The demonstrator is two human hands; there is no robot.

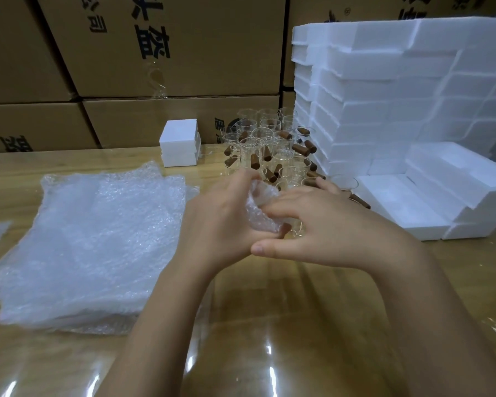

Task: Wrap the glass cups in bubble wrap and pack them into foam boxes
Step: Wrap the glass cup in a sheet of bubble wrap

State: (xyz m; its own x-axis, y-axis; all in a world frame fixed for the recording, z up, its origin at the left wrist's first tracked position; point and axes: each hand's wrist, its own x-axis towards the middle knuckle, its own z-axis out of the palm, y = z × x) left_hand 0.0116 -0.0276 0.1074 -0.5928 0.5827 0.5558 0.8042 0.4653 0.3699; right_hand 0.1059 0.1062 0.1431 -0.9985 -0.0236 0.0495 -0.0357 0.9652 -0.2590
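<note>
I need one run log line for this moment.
phase: wrapping; left hand: grips wrapped cup; right hand: grips it; foam box: open

bubble wrap stack left of glass cups, foam boxes right.

Left hand: back toward the camera, fingers curled round the wrapped cup from its left side.
Right hand: fingers spread and bent over the same cup; thumb extended leftward, touching the left hand.
Forearms: bare, converging from the lower edge.
</note>
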